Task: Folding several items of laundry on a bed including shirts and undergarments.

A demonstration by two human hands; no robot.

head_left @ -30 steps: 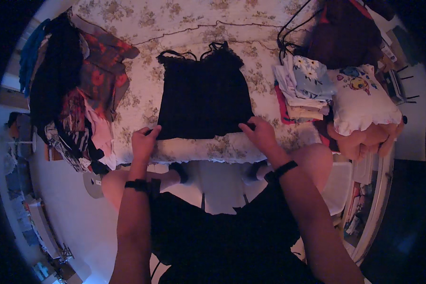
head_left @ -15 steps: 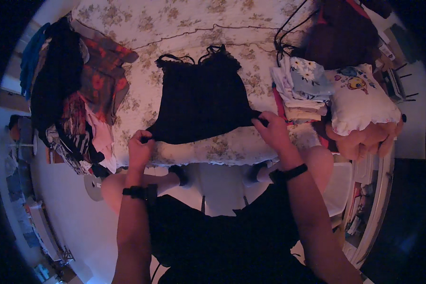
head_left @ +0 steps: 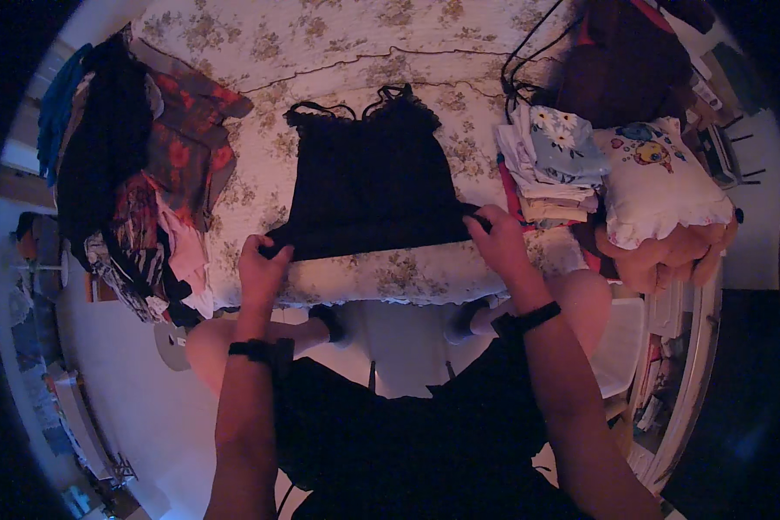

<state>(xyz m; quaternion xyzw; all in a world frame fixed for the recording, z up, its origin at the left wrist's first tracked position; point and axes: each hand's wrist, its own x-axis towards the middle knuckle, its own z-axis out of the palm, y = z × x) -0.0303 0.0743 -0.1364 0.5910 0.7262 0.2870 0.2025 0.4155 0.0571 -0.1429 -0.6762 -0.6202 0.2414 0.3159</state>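
A black camisole point(head_left: 368, 178) with thin straps and lace trim lies spread flat on the flowered bedspread point(head_left: 390, 282), its straps pointing away from me. My left hand point(head_left: 264, 269) pinches the near left corner of its hem. At the opposite corner, my right hand point(head_left: 497, 236) grips the hem between thumb and fingers. The hem runs taut and nearly straight from one hand to the other.
To the left lies a heap of mixed clothes point(head_left: 104, 156), with a red-and-grey patterned garment point(head_left: 186, 143) at its side. A folded stack of clothes point(head_left: 559, 160) sits on the right, beside a white printed pillow point(head_left: 663, 182) and a dark bag point(head_left: 624, 69).
The camisole's hem has gone from sagging in a curve to stretched nearly straight. My left hand has shifted slightly up and to the right, still pinching its corner.
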